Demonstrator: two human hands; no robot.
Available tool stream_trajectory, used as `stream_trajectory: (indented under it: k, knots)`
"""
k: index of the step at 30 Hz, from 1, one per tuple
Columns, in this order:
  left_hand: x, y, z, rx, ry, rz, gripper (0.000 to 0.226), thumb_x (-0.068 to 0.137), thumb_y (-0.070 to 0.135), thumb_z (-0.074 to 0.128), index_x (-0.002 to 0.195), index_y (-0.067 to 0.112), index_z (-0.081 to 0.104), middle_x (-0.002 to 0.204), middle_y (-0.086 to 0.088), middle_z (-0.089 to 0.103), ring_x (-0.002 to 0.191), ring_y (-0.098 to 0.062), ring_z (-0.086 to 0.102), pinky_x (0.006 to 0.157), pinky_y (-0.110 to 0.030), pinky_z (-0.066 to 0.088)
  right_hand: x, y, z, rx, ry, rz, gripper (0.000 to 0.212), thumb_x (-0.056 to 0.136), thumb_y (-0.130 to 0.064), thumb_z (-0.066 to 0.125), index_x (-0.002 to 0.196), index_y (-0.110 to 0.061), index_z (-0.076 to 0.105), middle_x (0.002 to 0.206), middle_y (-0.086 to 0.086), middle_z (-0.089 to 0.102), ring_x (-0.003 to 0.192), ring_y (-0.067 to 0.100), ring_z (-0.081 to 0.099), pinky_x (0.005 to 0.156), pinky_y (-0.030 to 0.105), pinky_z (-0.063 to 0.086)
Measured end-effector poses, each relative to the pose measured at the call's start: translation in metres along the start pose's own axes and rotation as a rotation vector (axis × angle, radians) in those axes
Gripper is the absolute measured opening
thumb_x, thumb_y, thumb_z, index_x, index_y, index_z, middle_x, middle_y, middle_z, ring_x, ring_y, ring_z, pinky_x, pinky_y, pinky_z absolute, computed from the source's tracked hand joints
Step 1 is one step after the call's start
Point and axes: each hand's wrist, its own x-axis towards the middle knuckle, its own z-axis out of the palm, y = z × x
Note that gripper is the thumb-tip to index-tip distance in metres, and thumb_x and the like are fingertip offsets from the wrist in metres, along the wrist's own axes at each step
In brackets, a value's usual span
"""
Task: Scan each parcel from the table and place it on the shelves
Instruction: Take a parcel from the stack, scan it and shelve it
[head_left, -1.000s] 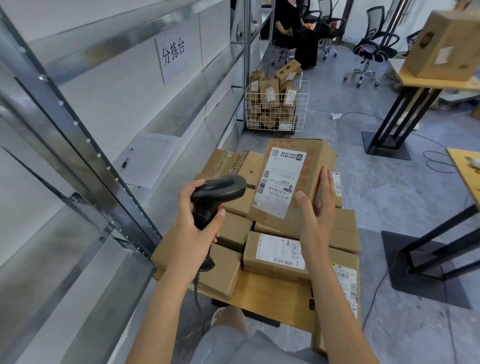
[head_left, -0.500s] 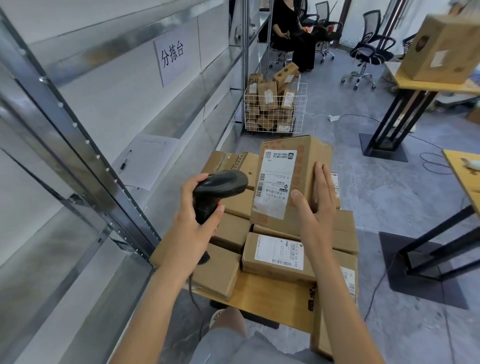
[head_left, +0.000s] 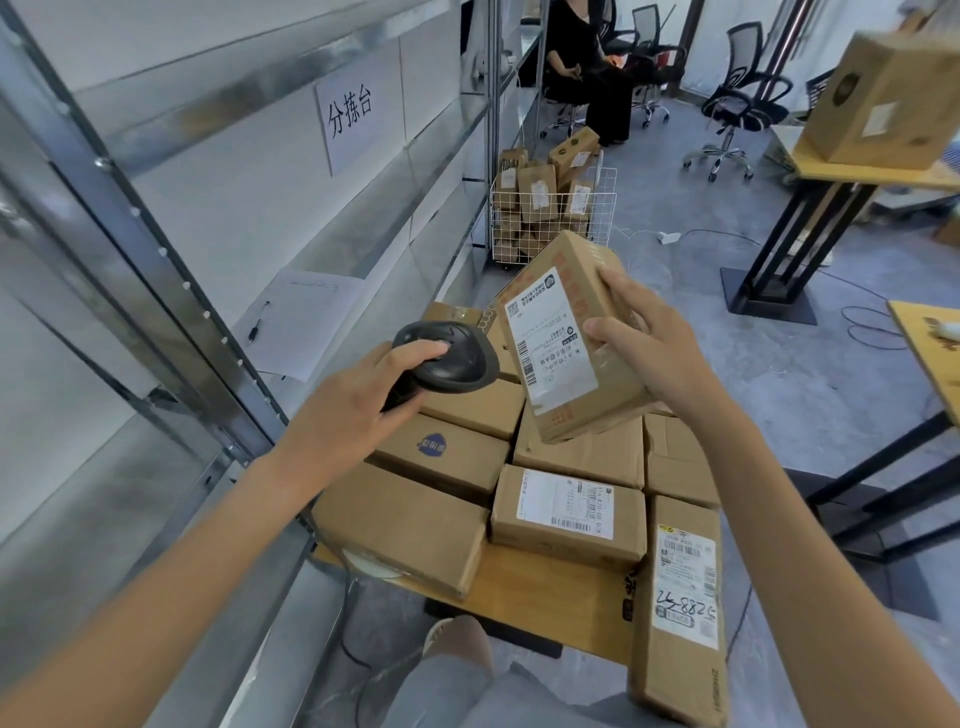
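— Since half a second back the parcel (head_left: 566, 338) has tipped: it stood nearly upright then, now its top leans away toward one o'clock and its label (head_left: 553, 340) faces up. It also sits a little further right over the pile.

— Who's got it?

— Right hand (head_left: 644, 338), fingers curled over the top edge, thumb laid across the label face. It hangs clear above the boxes on the table (head_left: 550, 597), at about twelve o'clock from the person.

— And the other hand?

— Left hand (head_left: 353, 415) is wrapped round the handle of the one black scanner (head_left: 444, 358), thumb up on the head. The head has swung closer to the parcel; it now sits just beside the label's left edge, at nine o'clock from it.

— How many boxes below?

— I count seven plainly on the table, plus parts of one or two more hidden behind the scanner and the raised one. Two of them show white labels, and one long box (head_left: 680, 608) at four o'clock hangs off the table's edge.

— Anything else about?

— One metal shelving unit (head_left: 171, 291) along nine to eleven o'clock, with two paper sheets on it. One wire basket (head_left: 553, 218) of parcels at twelve o'clock. One large carton (head_left: 883, 88) on a desk at two o'clock. Three office chairs at the back, I think, and one seated person.
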Motion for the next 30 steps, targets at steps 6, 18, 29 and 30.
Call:
stream_trajectory:
  k: [6, 18, 29, 30]
  knots:
    - [-0.001, 0.003, 0.000, -0.017, 0.008, 0.018, 0.066, 0.088, 0.007, 0.072, 0.140, 0.031, 0.038, 0.128, -0.017, 0.064, 0.101, -0.034, 0.071, 0.082, -0.045, 0.062, -0.001, -0.002, 0.006, -0.057, -0.016, -0.006, 0.063, 0.093, -0.029, 0.066, 0.151, -0.040, 0.043, 0.153, -0.012, 0.043, 0.123, 0.006, 0.045, 0.081, 0.012, 0.031]
    - [-0.004, 0.012, -0.006, 0.007, 0.007, 0.082, 0.074, 0.083, -0.005, 0.078, 0.136, 0.028, 0.038, 0.120, -0.022, 0.067, 0.091, -0.038, 0.072, 0.072, -0.050, 0.063, 0.000, -0.004, 0.012, -0.061, -0.004, 0.015, 0.063, 0.093, -0.031, 0.066, 0.150, -0.042, 0.043, 0.144, -0.017, 0.045, 0.116, 0.004, 0.045, 0.075, 0.009, 0.029]
    - [-0.004, 0.014, -0.010, 0.026, -0.021, 0.090, 0.075, 0.082, -0.006, 0.078, 0.136, 0.027, 0.038, 0.119, -0.022, 0.068, 0.088, -0.038, 0.073, 0.068, -0.049, 0.063, -0.004, -0.001, 0.015, -0.056, -0.012, 0.026, 0.064, 0.092, -0.030, 0.067, 0.151, -0.040, 0.043, 0.153, -0.013, 0.042, 0.120, 0.006, 0.044, 0.079, 0.011, 0.030]
    - [-0.004, 0.014, -0.010, 0.030, -0.022, 0.094, 0.076, 0.081, -0.006, 0.079, 0.136, 0.026, 0.038, 0.118, -0.022, 0.068, 0.088, -0.037, 0.073, 0.067, -0.048, 0.064, -0.004, -0.001, 0.015, -0.059, -0.014, 0.026, 0.064, 0.092, -0.031, 0.066, 0.151, -0.039, 0.043, 0.153, -0.013, 0.042, 0.120, 0.006, 0.044, 0.079, 0.011, 0.029]
